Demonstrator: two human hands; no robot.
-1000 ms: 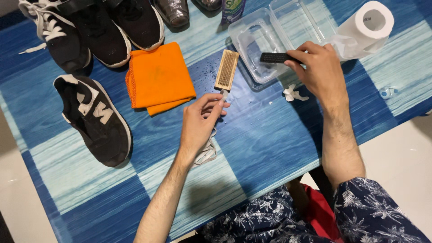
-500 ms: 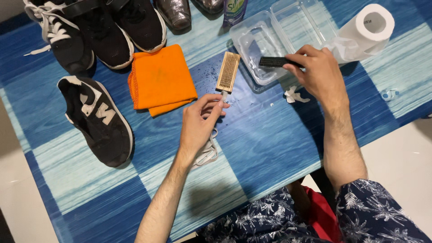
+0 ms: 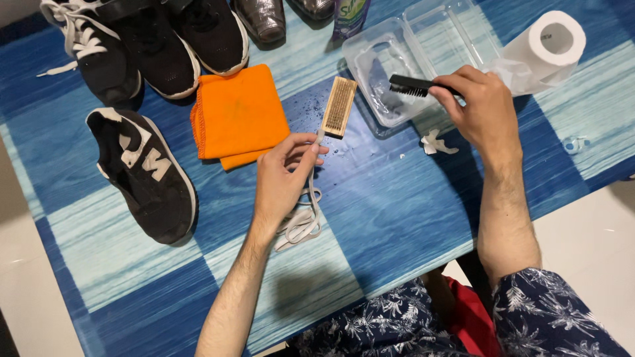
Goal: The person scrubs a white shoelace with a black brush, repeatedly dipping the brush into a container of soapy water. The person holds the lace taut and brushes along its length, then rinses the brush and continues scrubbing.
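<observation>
My left hand (image 3: 283,180) pinches a white shoelace (image 3: 305,215) whose loops lie on the blue table under my wrist. Just beyond my fingertips lies a wooden brush (image 3: 340,106), bristles up. My right hand (image 3: 481,111) grips the handle of a small black brush (image 3: 410,84), its head over a clear plastic tray (image 3: 370,63) that holds some water. A black sneaker with white markings (image 3: 144,175) lies without its lace to the left. A folded orange cloth (image 3: 239,116) sits between the sneaker and the wooden brush.
More dark shoes (image 3: 155,43) line the far edge, with a bottle (image 3: 349,14) behind the tray. A second clear tray (image 3: 456,30) and a paper towel roll (image 3: 549,47) stand at the far right. Water drops and a paper scrap (image 3: 436,142) dot the table.
My right hand has carried the black brush slightly left over the tray. My left hand keeps hold of the lace near the wooden brush.
</observation>
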